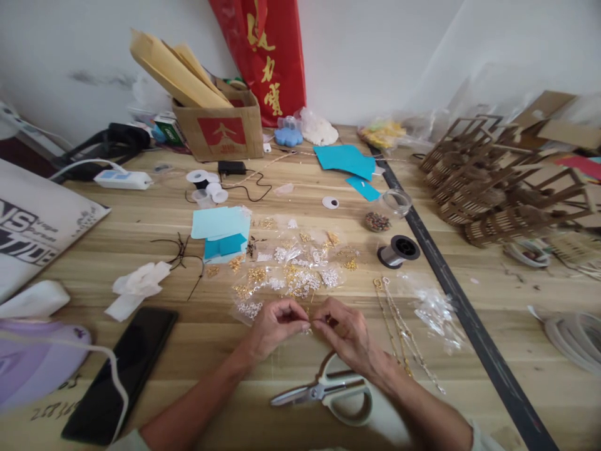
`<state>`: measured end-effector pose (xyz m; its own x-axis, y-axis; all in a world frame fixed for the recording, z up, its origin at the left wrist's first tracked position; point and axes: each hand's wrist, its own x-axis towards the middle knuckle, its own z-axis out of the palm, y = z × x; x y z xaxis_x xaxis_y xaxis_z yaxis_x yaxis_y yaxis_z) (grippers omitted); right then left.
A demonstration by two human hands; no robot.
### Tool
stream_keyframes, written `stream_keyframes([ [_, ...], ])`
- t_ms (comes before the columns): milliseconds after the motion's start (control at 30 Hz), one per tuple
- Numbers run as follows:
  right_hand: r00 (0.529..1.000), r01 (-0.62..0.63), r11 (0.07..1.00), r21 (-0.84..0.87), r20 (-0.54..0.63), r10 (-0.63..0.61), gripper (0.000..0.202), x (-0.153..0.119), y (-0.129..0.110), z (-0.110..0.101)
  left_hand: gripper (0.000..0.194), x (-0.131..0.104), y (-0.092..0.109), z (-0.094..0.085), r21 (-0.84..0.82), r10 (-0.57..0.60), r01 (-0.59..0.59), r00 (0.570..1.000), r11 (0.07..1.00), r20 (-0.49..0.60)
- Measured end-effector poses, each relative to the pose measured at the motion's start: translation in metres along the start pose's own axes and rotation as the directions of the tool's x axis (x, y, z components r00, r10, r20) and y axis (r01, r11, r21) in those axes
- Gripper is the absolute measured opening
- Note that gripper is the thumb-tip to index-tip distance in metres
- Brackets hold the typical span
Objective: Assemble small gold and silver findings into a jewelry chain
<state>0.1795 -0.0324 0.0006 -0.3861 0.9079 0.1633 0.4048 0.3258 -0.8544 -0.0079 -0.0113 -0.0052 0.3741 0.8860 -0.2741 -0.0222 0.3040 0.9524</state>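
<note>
My left hand (280,322) and my right hand (342,326) meet over the table, each pinched shut with thumb against fingers. Something tiny sits between the fingertips; it is too small to name. Just beyond them lie clear bags with gold and silver jewelry findings (303,282). A pair of scissors (323,391) with pale handles rests below my hands, partly under my right wrist. To the right lie gold and silver bead chains (397,326). A spool of thin wire (398,252) stands farther back on that side.
A phone (122,376) and crumpled tissue (138,285) lie at the left. Behind are light blue cards (220,224), a jar of beads (378,219), and a cardboard box (225,128). Brown wooden baskets (493,181) crowd the right. A black strip (451,288) crosses the table.
</note>
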Motion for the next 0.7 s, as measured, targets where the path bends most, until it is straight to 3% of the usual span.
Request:
stream_keyframes([
  [300, 0.985, 0.175, 0.972, -0.154, 0.026, -0.173, 0.013, -0.001, 0.004, 0.000, 0.009, 0.001, -0.010, -0.001, 0.096, 0.061, -0.059, 0.998, 0.994, -0.017],
  [500, 0.967, 0.252, 0.915, -0.314, 0.101, -0.232, 0.019, -0.001, 0.000, -0.001, 0.005, 0.000, -0.011, -0.001, 0.238, 0.143, -0.142, 0.990, 0.961, 0.014],
  [700, 0.956, 0.295, 0.884, -0.363, 0.117, -0.271, 0.020, -0.002, 0.000, 0.000, 0.005, 0.000, -0.010, -0.001, 0.294, 0.182, -0.181, 0.983, 0.938, 0.027],
])
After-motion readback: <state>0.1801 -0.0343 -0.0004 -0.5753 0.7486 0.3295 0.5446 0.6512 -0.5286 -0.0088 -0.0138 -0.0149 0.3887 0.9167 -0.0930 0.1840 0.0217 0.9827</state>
